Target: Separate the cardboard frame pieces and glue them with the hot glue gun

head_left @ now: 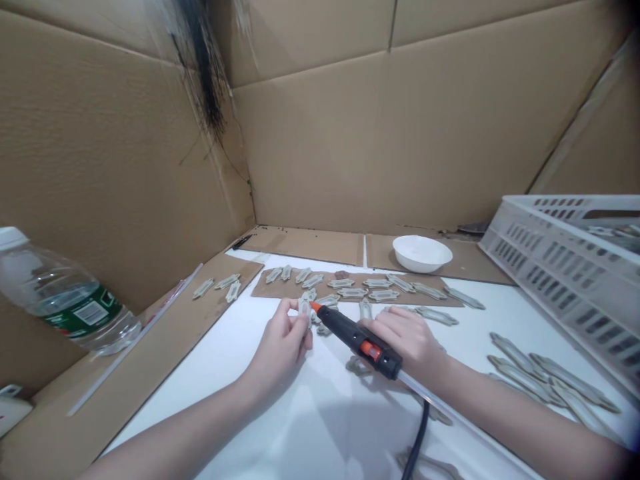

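Note:
Between the thumb and fingers of my left hand (286, 335) is a small pale frame-shaped piece (305, 311), held upright above the white table. My right hand (407, 337) is wrapped round a black glue gun (353, 335) with an orange nozzle and an orange part on its body. The nozzle tip points left and meets or nearly touches the held piece; I cannot tell which. A clear glue stick (430, 393) runs out of the gun's back end, and a black cord (419, 437) hangs below. Similar pale pieces (351, 292) lie on a cardboard strip (270, 288) just beyond my hands.
Larger pale pieces (530, 373) are heaped at the right, beside a white plastic basket (550, 267). A white bowl (423, 253) stands at the back. At the left, a water bottle (75, 300) leans near a loose glue stick (135, 340) on cardboard. Cardboard walls (320, 153) enclose the table.

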`<state>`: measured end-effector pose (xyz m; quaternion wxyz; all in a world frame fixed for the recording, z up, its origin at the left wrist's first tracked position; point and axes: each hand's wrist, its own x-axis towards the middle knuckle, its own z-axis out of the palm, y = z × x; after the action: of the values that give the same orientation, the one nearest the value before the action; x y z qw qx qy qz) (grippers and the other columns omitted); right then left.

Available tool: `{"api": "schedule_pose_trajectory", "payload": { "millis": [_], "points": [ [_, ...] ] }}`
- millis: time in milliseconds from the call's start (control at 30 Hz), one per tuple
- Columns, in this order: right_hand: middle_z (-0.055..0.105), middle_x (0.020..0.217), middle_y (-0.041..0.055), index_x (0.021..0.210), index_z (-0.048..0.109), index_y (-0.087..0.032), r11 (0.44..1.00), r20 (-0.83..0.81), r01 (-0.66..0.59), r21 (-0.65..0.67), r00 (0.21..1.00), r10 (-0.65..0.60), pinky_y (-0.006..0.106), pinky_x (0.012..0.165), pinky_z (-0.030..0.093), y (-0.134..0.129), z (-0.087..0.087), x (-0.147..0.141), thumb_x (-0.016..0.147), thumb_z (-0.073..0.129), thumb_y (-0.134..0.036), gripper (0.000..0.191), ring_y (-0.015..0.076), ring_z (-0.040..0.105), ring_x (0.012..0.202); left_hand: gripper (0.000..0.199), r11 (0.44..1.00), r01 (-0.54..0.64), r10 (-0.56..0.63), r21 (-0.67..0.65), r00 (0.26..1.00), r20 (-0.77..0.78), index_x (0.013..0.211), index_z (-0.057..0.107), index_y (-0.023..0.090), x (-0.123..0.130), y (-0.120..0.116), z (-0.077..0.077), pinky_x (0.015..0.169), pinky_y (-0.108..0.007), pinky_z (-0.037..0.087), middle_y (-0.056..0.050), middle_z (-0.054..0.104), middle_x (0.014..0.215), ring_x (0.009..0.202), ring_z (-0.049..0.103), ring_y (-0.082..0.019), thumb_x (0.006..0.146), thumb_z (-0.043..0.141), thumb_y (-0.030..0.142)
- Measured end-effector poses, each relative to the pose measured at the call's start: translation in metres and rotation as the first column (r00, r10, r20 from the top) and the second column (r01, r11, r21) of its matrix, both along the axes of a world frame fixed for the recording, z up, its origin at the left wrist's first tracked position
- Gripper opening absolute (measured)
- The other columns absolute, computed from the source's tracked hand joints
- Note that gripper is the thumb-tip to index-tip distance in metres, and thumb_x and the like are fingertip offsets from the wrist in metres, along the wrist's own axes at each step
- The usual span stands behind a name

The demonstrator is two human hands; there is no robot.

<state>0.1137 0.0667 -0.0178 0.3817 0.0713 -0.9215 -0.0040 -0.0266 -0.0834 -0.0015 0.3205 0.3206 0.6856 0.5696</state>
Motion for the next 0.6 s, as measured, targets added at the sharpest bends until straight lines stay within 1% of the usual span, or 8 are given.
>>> {"api": "schedule_pose_trajectory", "payload": {
  "millis": [133,367,500,600],
  "points": [
    [0.047,0.054,0.0008,0.077,0.055,-0.013,0.999,0.015,0.006,0.034,1.000,-0.007,0.026,0.052,0.027,0.0001,-0.0017,-0.0011,0.080,0.043,-0.028,0.020,0.0124,0.039,0.048,0.019,1.000,0.010,-0.010,-0.009,1.000,-0.015,0.082,0.041,0.022,-0.0019,-0.0010,-0.0021,0.037,-0.016,0.023,0.007,0.043,0.045,0.038,0.031,-0.007,0.079,0.040,0.040],
    [0.049,0.054,0.0020,0.077,0.056,-0.011,0.996,0.009,0.000,0.087,1.000,0.000,0.027,0.052,0.027,-0.0024,-0.0012,-0.0018,0.079,0.045,-0.026,0.019,0.0129,0.040,0.049,0.016,1.000,0.029,-0.029,-0.005,0.999,-0.014,0.081,0.041,0.022,-0.0017,-0.0023,-0.0041,0.035,-0.016,0.022,0.007,0.042,0.043,0.036,0.031,-0.007,0.078,0.042,0.038],
    [0.049,0.054,0.0021,0.077,0.056,-0.011,0.995,0.002,-0.002,0.103,1.000,0.001,0.027,0.051,0.026,-0.0023,-0.0008,-0.0018,0.080,0.044,-0.026,0.020,0.0129,0.041,0.049,0.018,0.999,0.028,-0.028,-0.015,1.000,-0.007,0.081,0.041,0.022,-0.0013,-0.0025,-0.0040,0.035,-0.016,0.022,0.007,0.043,0.043,0.035,0.030,-0.007,0.078,0.042,0.039],
    [0.049,0.054,0.0022,0.078,0.056,-0.011,0.994,0.001,-0.006,0.106,1.000,0.006,0.027,0.051,0.026,-0.0017,-0.0010,-0.0020,0.081,0.043,-0.025,0.020,0.0130,0.041,0.049,0.016,1.000,0.026,-0.026,-0.010,1.000,-0.011,0.083,0.042,0.022,-0.0016,-0.0028,-0.0042,0.035,-0.016,0.022,0.007,0.044,0.044,0.036,0.031,-0.007,0.077,0.042,0.037]
  ]
}}
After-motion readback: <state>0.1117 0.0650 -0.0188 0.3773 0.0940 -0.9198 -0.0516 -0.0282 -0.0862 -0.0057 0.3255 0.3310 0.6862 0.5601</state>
